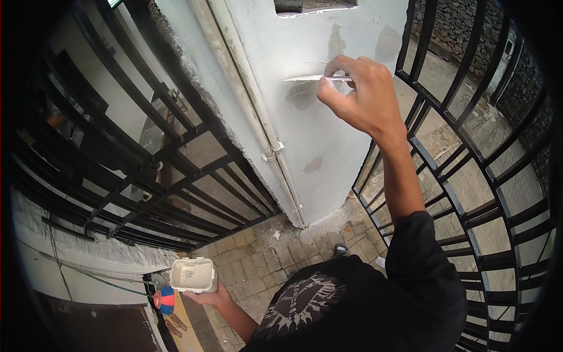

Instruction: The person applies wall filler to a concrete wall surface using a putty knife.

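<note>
You are pressing the putty knife [311, 78], pinched in your right hand [358, 94], flat against the white pillar [328, 141], while your left hand [212, 297] is gripping the filler tub [192, 274] level.

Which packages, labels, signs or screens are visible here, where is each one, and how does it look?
White tub: a rounded-rectangular open container with pale paste inside, held in the left hand at lower left.
Round object: just below the tub, with red and blue segments; what it is cannot be told.
No signs or screens show.
</note>
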Motion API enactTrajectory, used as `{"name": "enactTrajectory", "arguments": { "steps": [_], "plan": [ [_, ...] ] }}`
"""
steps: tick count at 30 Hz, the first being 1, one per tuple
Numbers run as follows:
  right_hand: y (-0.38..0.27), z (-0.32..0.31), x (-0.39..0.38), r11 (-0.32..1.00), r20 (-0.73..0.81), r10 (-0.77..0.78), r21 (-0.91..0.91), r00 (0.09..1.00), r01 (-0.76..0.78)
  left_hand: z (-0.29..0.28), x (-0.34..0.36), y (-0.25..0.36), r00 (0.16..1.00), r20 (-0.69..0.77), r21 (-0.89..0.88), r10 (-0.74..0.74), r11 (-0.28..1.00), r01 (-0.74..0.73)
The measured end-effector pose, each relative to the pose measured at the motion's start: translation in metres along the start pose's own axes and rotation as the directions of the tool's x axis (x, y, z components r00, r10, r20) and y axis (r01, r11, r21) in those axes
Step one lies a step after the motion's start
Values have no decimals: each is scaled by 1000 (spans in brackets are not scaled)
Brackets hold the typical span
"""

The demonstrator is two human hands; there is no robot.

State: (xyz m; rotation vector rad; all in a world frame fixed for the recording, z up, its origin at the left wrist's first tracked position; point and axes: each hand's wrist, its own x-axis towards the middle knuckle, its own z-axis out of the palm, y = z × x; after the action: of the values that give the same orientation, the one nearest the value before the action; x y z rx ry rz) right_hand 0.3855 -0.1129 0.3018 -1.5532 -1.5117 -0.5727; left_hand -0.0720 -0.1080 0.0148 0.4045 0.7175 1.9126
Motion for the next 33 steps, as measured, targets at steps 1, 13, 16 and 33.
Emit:
{"name": "enactTrajectory", "arguments": {
  "steps": [1,13,16,33],
  "plan": [
    [-2,3,-14,998,-109,-60,-23,992,58,-5,1,1,1000,-4,-9,9,1000,-9],
    [20,143,-138,990,-225,41,-123,974,-70,-7,15,15,997,64,-40,-54,998,56],
    [5,137,-159,993,-184,63,-84,981,-79,12,12,19,998,64,-28,-21,999,22],
    [-21,94,-114,990,-311,85,-78,947,-115,11,-5,19,998,0,-30,-59,998,59]
  ]
}}
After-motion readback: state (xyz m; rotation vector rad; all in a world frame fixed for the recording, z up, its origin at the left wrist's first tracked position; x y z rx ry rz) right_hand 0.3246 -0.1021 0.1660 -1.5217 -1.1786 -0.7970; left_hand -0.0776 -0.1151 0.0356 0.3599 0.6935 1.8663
